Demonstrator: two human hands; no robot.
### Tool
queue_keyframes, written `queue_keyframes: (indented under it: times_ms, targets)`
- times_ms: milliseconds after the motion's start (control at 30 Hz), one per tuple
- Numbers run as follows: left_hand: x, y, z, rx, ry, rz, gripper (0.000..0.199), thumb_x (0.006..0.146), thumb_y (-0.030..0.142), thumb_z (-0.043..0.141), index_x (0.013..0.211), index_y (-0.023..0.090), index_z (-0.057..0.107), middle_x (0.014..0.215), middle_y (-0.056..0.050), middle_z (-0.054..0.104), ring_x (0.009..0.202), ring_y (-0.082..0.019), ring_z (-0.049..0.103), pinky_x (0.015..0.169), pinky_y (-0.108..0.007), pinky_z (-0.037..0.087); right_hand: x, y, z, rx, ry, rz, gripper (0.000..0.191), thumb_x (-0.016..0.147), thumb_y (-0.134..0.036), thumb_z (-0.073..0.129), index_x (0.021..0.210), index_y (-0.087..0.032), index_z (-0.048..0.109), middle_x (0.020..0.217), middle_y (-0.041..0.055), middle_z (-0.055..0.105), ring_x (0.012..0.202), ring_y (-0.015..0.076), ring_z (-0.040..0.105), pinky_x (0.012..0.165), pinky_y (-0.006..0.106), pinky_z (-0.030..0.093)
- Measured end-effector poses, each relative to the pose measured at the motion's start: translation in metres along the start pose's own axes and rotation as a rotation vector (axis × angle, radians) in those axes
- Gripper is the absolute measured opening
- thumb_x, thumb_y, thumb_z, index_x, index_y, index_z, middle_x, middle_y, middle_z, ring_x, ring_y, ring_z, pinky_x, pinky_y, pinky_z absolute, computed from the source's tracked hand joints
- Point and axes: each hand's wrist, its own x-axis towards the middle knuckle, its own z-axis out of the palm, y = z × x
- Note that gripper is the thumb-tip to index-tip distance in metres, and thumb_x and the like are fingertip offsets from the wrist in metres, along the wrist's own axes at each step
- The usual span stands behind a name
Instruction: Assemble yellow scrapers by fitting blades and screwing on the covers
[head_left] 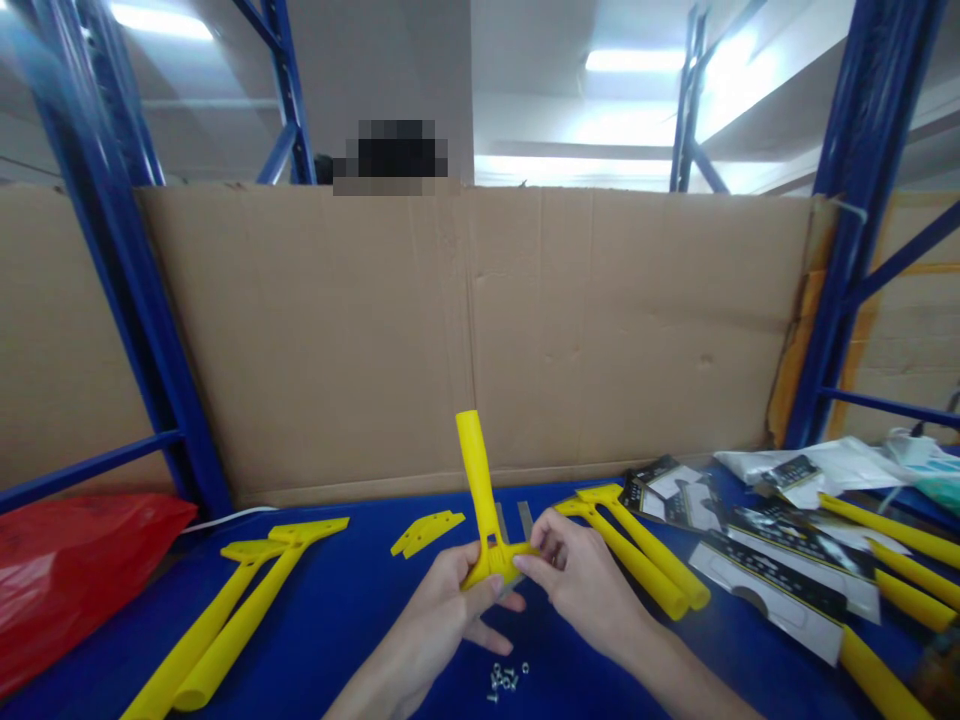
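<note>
A yellow scraper-like tool (475,470) is held up in the middle of the view, its round handle pointing up and its wide head at the bottom. My left hand (459,600) grips the left part of the head, with the thumb across its front. At the head's right end, my right hand (571,560) pinches with thumb and fingers. Small metal screws and nuts (504,678) lie on the blue table below my hands. Two flat yellow plates (427,533) rest left of the tool, and thin grey metal strips (525,516) lie behind it.
Yellow handled tools lie at the left (247,620) and right (645,560). A red bag (82,580) is at far left. Printed cards (772,590) and more yellow handles cover the right side. A cardboard wall (480,330) stands behind the blue table (315,620); a person's head shows above it.
</note>
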Motion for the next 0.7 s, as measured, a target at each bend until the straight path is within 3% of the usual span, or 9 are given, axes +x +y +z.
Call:
queue_keyframes:
  times_ms: [200, 433, 700]
  targets:
    - [-0.0002, -0.0005, -0.0005, -0.008, -0.007, 0.017, 0.044, 0.074, 0.039, 0.066, 0.11, 0.014, 0.061, 0.111, -0.014, 0.061, 0.093, -0.023, 0.06, 0.058, -0.027, 0.054, -0.0008, -0.0043, -0.0016, -0.043, 0.012, 0.027, 0.022, 0.074, -0.028, 0.063, 0.061, -0.021, 0.047, 0.053, -0.0047, 0.049, 0.049, 0.0107, 0.045, 0.045, 0.022, 0.033]
    - [0.0007, -0.0014, 0.0023, -0.056, 0.016, -0.008, 0.04, 0.072, 0.037, 0.068, 0.104, 0.013, 0.063, 0.101, -0.011, 0.066, 0.084, -0.019, 0.062, 0.057, -0.023, 0.052, 0.0005, 0.0002, 0.0049, 0.198, -0.093, 0.171, 0.022, 0.078, -0.031, 0.057, 0.065, -0.022, 0.041, 0.048, -0.008, 0.044, 0.039, 0.0098, 0.047, 0.036, 0.019, 0.034]
    - [-0.0006, -0.0021, 0.0061, -0.031, 0.084, 0.015, 0.04, 0.068, 0.039, 0.07, 0.097, 0.012, 0.064, 0.099, -0.012, 0.064, 0.082, -0.02, 0.062, 0.05, -0.023, 0.05, -0.0024, -0.0028, 0.0061, 0.219, -0.06, 0.183, 0.02, 0.076, -0.028, 0.059, 0.066, -0.022, 0.043, 0.047, -0.0086, 0.044, 0.038, 0.0087, 0.046, 0.035, 0.018, 0.032]
